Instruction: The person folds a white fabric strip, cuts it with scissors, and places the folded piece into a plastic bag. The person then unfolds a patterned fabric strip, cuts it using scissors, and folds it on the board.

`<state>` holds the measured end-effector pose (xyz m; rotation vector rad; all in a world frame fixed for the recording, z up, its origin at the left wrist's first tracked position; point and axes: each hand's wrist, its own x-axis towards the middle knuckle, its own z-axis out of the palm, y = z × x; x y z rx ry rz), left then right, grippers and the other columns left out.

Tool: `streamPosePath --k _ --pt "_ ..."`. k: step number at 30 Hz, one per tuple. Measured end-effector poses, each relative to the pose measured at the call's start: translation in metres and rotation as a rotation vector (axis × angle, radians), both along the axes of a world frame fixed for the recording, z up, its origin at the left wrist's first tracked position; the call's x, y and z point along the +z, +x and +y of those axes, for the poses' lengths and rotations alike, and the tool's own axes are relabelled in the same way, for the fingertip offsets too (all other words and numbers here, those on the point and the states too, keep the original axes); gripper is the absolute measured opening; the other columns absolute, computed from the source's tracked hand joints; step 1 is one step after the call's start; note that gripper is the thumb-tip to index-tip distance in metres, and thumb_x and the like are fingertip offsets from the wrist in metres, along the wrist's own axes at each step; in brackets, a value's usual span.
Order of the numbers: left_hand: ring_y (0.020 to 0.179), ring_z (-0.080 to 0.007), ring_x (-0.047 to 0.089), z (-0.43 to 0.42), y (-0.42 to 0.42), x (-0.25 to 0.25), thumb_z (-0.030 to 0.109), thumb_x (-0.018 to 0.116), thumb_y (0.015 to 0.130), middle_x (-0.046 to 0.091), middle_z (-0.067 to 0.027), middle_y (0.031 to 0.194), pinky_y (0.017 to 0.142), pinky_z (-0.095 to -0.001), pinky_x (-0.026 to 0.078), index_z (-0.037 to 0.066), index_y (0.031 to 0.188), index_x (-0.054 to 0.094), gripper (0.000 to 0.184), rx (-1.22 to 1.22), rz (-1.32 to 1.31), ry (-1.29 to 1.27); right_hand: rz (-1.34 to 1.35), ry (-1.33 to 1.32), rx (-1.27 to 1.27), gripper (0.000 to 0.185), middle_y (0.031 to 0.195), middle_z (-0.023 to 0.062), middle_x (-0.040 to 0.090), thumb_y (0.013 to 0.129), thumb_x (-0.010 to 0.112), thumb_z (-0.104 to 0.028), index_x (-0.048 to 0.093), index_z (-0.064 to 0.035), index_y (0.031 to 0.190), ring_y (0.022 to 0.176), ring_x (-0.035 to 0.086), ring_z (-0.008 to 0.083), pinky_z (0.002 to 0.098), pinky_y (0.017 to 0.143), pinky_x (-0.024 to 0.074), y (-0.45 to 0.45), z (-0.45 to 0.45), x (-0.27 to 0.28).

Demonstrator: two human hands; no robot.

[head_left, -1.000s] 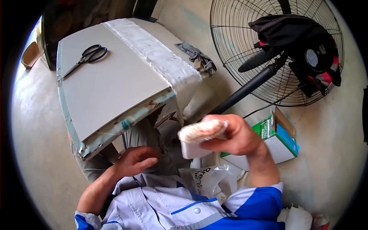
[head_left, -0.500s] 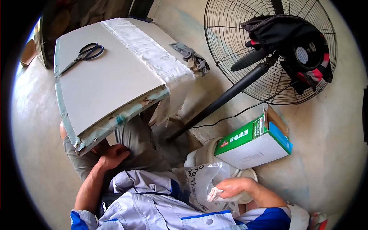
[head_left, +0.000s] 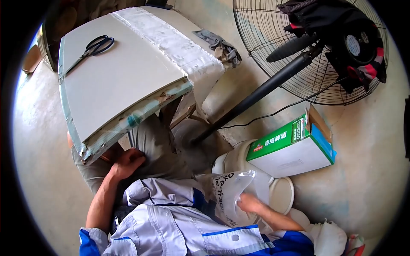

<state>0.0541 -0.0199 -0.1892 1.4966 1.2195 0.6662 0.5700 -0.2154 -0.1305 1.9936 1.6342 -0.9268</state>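
My left hand (head_left: 129, 163) rests on my grey-trousered thigh beneath the near edge of the board-topped table (head_left: 115, 89). Its fingers are curled in, and nothing shows in them. On my lap lies a clear plastic bag (head_left: 228, 192) printed with black letters. My right hand (head_left: 251, 203) is at this bag, fingers closed and partly hidden by the plastic; what they hold, if anything, cannot be made out. On the tabletop lie black-handled scissors (head_left: 96, 48) and a long white strip of fabric (head_left: 166, 42) that hangs over the near edge.
A large black stand fan (head_left: 294, 64) leans at the right, a dark garment (head_left: 337, 25) draped over it. A green and white carton (head_left: 290, 147) sits on pale buckets (head_left: 239, 155). A crumpled grey cloth (head_left: 220, 47) lies at the table's right edge.
My right hand has moved into the bag area; the small white and pinkish bundle it held is out of sight. My left hand stays on my thigh. The view has shifted slightly.
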Motion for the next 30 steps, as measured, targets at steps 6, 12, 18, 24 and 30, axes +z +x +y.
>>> streamPosePath --k 6,12,18,24,30 --pt "0.091 -0.0176 0.066 0.003 -0.001 0.000 0.024 0.074 0.096 0.071 -0.0088 0.098 0.083 -0.0315 0.054 0.003 0.109 0.067 0.025 0.016 0.036 -0.028 0.816 0.365 -1.213 0.044 0.129 0.0134 0.067 0.100 0.058 -0.018 0.051 -0.0083 0.142 0.113 0.068 0.0341 0.0492 0.093 0.0573 0.005 -0.016 -0.016" --pt "0.090 -0.0174 0.066 -0.001 -0.004 0.001 0.022 0.074 0.096 0.071 -0.0087 0.097 0.083 -0.0312 0.054 0.004 0.110 0.067 0.024 0.011 0.030 0.040 0.732 0.702 -0.623 0.032 0.125 0.0109 0.067 0.104 0.056 -0.017 0.058 -0.0084 0.135 0.116 0.066 0.0312 0.0471 0.093 0.0575 0.023 -0.023 -0.095" --pt "0.092 -0.0175 0.067 -0.004 -0.005 0.003 0.022 0.074 0.096 0.072 -0.0086 0.100 0.085 -0.0318 0.054 0.005 0.113 0.067 0.025 0.020 0.041 0.023 0.871 0.469 -0.872 0.031 0.112 0.0105 0.070 0.096 0.068 -0.011 0.063 -0.0083 0.127 0.102 0.070 0.0283 0.0448 0.082 0.0594 0.041 -0.011 -0.164" --pt "0.093 -0.0176 0.068 -0.004 -0.006 0.001 0.022 0.074 0.096 0.072 -0.0090 0.101 0.086 -0.0321 0.055 0.005 0.114 0.067 0.026 0.017 0.049 -0.004 0.984 0.335 -1.023 0.025 0.105 0.0087 0.068 0.098 0.066 -0.011 0.064 -0.0072 0.122 0.093 0.069 0.0272 0.0441 0.078 0.0596 0.037 0.004 -0.163" --pt "0.093 -0.0184 0.068 -0.005 -0.005 0.009 0.023 0.074 0.095 0.073 -0.0097 0.102 0.086 -0.0332 0.055 0.005 0.115 0.066 0.028 0.000 0.052 -0.004 0.936 0.387 -1.072 0.016 0.102 0.0094 0.066 0.102 0.061 -0.013 0.065 -0.0061 0.116 0.089 0.067 0.0257 0.0427 0.075 0.0594 0.015 0.013 -0.133"
